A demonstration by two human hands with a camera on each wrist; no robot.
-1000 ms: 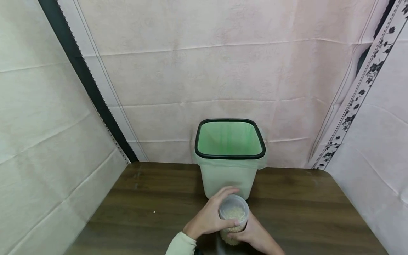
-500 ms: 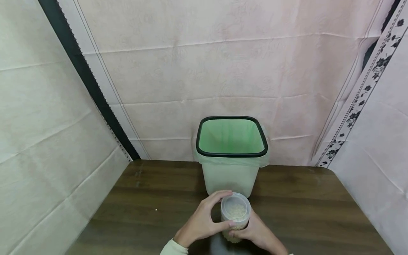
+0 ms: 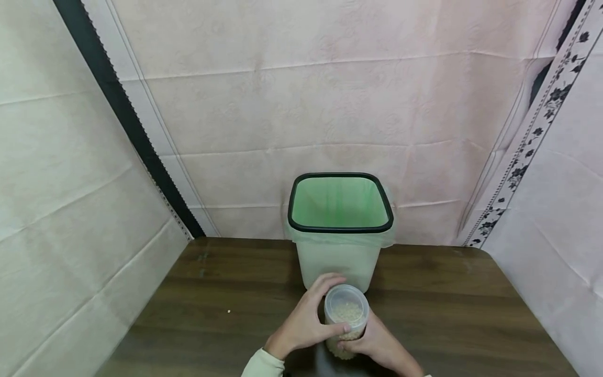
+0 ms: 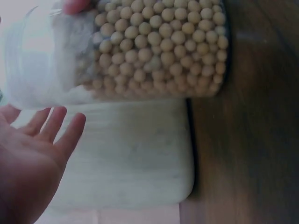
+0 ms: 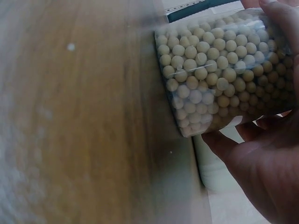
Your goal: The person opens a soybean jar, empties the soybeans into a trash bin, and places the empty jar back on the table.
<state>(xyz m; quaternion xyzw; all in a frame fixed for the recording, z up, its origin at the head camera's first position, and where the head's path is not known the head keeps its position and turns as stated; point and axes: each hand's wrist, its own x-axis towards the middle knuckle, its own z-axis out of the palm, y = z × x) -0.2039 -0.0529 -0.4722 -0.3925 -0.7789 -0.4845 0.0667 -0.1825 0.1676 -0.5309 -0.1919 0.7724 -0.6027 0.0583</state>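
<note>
A clear plastic jar (image 3: 346, 335) with a translucent lid (image 3: 347, 303) stands lid-up between the two hands, close over the table. Round beige balls, like dried soybeans (image 5: 210, 60), fill its lower part. My right hand (image 3: 377, 343) grips the jar's body from the right, its thumb across the front. My left hand (image 3: 306, 324) is spread in a wide curve around the lid, with the thumb tip at the rim nearest me and the forefinger beyond the far rim. A gap shows between palm and lid, and in the left wrist view its fingers (image 4: 56, 123) are loosely straight beside the jar.
A pale green bin (image 3: 339, 262) with a black rim stands right behind the jar, its mouth facing up. A small white speck (image 3: 229, 311) lies on the brown wooden table (image 3: 198, 324) to the left. Pale cloth walls (image 3: 301, 104) enclose the table at back and sides.
My left hand stood slightly farther off the lid half a second ago and now reaches round it again. The right hand keeps its grip on the jar, and the view has shifted slightly.
</note>
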